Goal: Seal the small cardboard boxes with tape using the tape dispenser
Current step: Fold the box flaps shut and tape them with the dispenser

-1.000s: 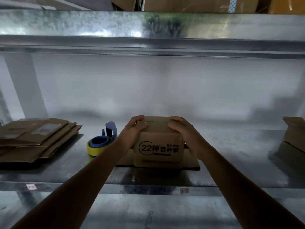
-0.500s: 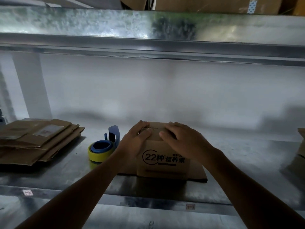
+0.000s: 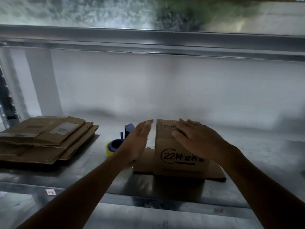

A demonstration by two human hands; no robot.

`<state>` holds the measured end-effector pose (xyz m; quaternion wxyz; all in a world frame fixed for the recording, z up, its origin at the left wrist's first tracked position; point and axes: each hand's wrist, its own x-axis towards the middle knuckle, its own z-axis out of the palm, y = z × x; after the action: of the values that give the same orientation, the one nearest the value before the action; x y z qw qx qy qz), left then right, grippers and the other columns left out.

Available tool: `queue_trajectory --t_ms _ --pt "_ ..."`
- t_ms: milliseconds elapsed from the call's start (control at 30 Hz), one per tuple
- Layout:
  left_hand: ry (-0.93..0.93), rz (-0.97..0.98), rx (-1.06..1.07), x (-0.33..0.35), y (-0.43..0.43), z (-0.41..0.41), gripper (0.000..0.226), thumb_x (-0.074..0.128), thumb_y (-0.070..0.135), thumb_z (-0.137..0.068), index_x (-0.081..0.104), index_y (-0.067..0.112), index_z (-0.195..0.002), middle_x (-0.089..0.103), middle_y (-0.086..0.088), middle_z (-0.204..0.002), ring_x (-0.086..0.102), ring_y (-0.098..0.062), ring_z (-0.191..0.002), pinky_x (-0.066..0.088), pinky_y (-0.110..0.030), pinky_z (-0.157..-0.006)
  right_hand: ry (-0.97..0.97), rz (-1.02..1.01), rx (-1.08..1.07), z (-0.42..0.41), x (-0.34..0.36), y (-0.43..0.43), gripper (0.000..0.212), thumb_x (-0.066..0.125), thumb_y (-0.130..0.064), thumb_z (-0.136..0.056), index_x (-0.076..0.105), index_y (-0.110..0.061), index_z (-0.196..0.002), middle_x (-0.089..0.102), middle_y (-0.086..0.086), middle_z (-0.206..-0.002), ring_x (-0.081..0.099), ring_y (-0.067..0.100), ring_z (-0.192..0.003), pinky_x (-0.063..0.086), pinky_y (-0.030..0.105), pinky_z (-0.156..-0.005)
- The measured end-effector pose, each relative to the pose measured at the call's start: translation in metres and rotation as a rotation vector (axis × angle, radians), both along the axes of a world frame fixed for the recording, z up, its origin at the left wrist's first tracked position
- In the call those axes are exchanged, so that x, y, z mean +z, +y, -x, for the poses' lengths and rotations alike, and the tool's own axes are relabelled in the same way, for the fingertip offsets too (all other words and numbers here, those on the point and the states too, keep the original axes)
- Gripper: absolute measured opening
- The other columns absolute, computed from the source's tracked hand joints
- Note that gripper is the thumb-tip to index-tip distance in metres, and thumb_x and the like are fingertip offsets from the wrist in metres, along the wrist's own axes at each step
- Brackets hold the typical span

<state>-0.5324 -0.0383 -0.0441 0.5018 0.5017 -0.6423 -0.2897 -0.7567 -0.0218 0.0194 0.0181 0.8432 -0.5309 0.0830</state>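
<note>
A small brown cardboard box [image 3: 168,146] with black print on its front stands on a flat sheet of cardboard [image 3: 142,166] in the middle of the metal shelf [image 3: 82,177]. My right hand [image 3: 194,139] lies flat across the box's top, fingers straight. My left hand [image 3: 137,142] is off the box, just left of it, fingers straight and held edge-up. Behind my left hand sits the tape dispenser [image 3: 115,144], blue with a yellow tape roll; my hand partly hides it.
A stack of flattened cardboard boxes [image 3: 44,139] lies at the shelf's left. A white wall closes the back. An upper metal shelf [image 3: 148,38] runs overhead. A vertical post [image 3: 41,83] stands at the left.
My left hand has let go of the box and pulled away to the left. My right hand has slid over the top and flattened on it. The view moved closer.
</note>
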Motion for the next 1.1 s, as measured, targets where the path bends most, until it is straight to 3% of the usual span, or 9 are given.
queue_trajectory --t_ms 67,133,267,367,533,667,800,933,1100 --pt "-0.175 0.081 0.202 -0.003 -0.001 -0.027 0.043 0.042 0.048 -0.099 0.065 0.013 -0.11 0.066 -0.012 -0.11 0.063 -0.022 -0.1 0.05 -0.043 -0.091 -0.004 0.009 -0.008 -0.001 0.002 -0.001 0.06 0.017 -0.057 -0.105 0.017 -0.032 -0.16 0.012 -0.007 -0.169 0.011 0.015 -0.155 0.013 0.037 -0.122" --pt "-0.365 0.01 0.333 -0.011 -0.005 -0.046 0.034 0.045 0.038 -0.098 0.062 0.01 -0.099 0.063 -0.009 -0.091 0.06 -0.019 -0.079 0.049 -0.035 -0.072 -0.007 0.004 -0.018 -0.002 0.002 -0.002 0.061 0.016 -0.06 -0.104 0.017 -0.034 -0.16 0.011 -0.009 -0.168 0.01 0.014 -0.155 0.015 0.038 -0.122" --pt "-0.69 -0.134 0.437 -0.022 -0.003 -0.052 0.079 0.02 0.076 -0.081 0.066 0.014 -0.102 0.067 -0.007 -0.102 0.063 -0.025 -0.092 0.055 -0.044 -0.089 -0.03 0.004 -0.047 -0.001 -0.002 -0.003 0.062 0.016 -0.062 -0.102 0.016 -0.038 -0.16 0.011 -0.014 -0.168 0.01 0.011 -0.155 0.016 0.039 -0.121" --pt "-0.849 -0.07 0.464 -0.021 0.003 -0.045 0.059 0.029 0.061 -0.096 0.065 0.015 -0.095 0.066 -0.009 -0.099 0.06 -0.025 -0.092 0.052 -0.04 -0.088 -0.037 0.01 -0.051 -0.002 -0.004 -0.003 0.062 0.016 -0.063 -0.102 0.015 -0.039 -0.159 0.011 -0.015 -0.167 0.01 0.011 -0.154 0.017 0.039 -0.121" --pt "-0.923 -0.189 0.424 -0.014 0.01 -0.036 0.033 0.035 0.041 -0.106 0.05 0.013 -0.117 0.065 -0.011 -0.099 0.066 -0.033 -0.096 0.053 -0.04 -0.082 -0.048 0.024 -0.056 -0.004 -0.004 -0.002 0.062 0.017 -0.063 -0.102 0.017 -0.039 -0.159 0.013 -0.015 -0.167 0.011 0.011 -0.154 0.018 0.039 -0.12" --pt "-0.803 -0.263 0.32 -0.012 0.006 -0.052 0.034 0.041 0.023 -0.108 0.038 0.001 -0.134 0.064 -0.014 -0.101 0.063 -0.028 -0.083 0.051 -0.035 -0.075 -0.058 0.037 -0.05 -0.004 -0.005 -0.003 0.063 0.017 -0.064 -0.101 0.019 -0.039 -0.158 0.015 -0.014 -0.167 0.013 0.013 -0.154 0.021 0.042 -0.119" --pt "-0.62 -0.301 0.274 -0.002 0.007 -0.067 0.055 0.047 0.016 -0.104 0.018 0.02 -0.151 0.068 -0.012 -0.097 0.063 -0.021 -0.074 0.053 -0.03 -0.069 -0.057 0.038 -0.047 -0.003 -0.006 -0.004 0.062 0.017 -0.064 -0.1 0.021 -0.039 -0.157 0.017 -0.012 -0.167 0.017 0.016 -0.154 0.023 0.043 -0.118" --pt "-0.742 -0.271 0.355 0.003 0.006 -0.058 0.038 0.047 0.028 -0.1 0.039 0.025 -0.138 0.061 -0.007 -0.098 0.061 -0.025 -0.084 0.048 -0.033 -0.07 -0.056 0.056 -0.052 -0.002 -0.007 -0.004 0.062 0.017 -0.064 -0.1 0.022 -0.04 -0.157 0.019 -0.012 -0.167 0.02 0.017 -0.153 0.027 0.044 -0.117" --pt "-0.907 -0.179 0.502 -0.009 -0.001 -0.039 0.053 0.063 0.051 -0.092 0.034 0.022 -0.125 0.068 -0.01 -0.109 0.067 -0.033 -0.095 0.054 -0.041 -0.084 -0.05 0.041 -0.052 -0.002 -0.008 -0.007 0.065 0.015 -0.066 -0.099 0.019 -0.041 -0.158 0.016 -0.014 -0.167 0.016 0.015 -0.154 0.024 0.043 -0.118"
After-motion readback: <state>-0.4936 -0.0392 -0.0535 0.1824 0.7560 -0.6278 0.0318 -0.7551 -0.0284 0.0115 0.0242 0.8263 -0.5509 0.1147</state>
